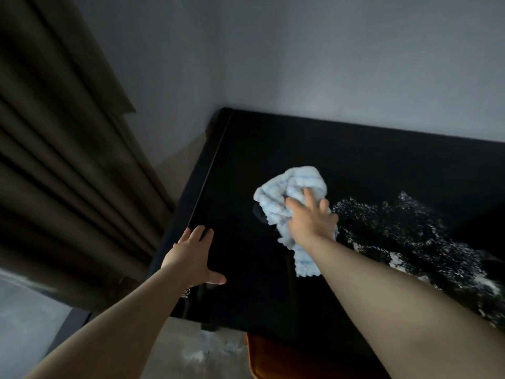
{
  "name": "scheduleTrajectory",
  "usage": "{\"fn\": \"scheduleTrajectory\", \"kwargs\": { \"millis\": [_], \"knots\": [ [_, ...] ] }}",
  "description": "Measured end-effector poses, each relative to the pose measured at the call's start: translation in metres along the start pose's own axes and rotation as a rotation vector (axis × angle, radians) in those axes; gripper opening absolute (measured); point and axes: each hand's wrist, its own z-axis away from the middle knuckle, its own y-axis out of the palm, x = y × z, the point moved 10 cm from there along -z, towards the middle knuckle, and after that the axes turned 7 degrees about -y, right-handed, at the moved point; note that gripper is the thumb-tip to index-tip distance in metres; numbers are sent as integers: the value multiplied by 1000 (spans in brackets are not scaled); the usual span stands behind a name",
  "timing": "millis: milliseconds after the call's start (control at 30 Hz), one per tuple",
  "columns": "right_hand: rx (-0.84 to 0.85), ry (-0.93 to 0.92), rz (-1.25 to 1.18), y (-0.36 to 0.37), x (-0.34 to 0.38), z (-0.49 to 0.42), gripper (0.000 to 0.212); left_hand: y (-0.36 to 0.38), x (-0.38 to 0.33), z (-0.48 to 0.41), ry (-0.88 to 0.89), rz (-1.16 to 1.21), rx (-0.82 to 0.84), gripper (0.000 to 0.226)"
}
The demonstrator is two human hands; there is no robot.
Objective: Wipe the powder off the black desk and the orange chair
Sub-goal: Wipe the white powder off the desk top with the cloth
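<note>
— Grey wall (300, 50) behind, black desk (246, 165) against it. What are the hands doing?

— On the desk, the right hand (311, 217) presses a pale blue cloth (289, 187) down, fingers spread and slightly bent over its bunched folds. The left hand (191, 255) lies flat near the desk's left edge, fingers straight, holding nothing.

— And the powder?

— White powder (410, 236) speckles the desk just right of the cloth, reaching toward the desk's near right edge.

— The chair?

— An orange chair (287, 356) shows below the desk's near edge. Brown curtains (68, 160) hang left of the desk.
</note>
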Motion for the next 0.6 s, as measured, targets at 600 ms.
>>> {"fn": "scheduleTrajectory", "kwargs": {
  "millis": [600],
  "knots": [
    [-45, 93, -16, 4, -78, 84, 48, -6, -124, 8, 120, 220, -29, 69]
  ]
}}
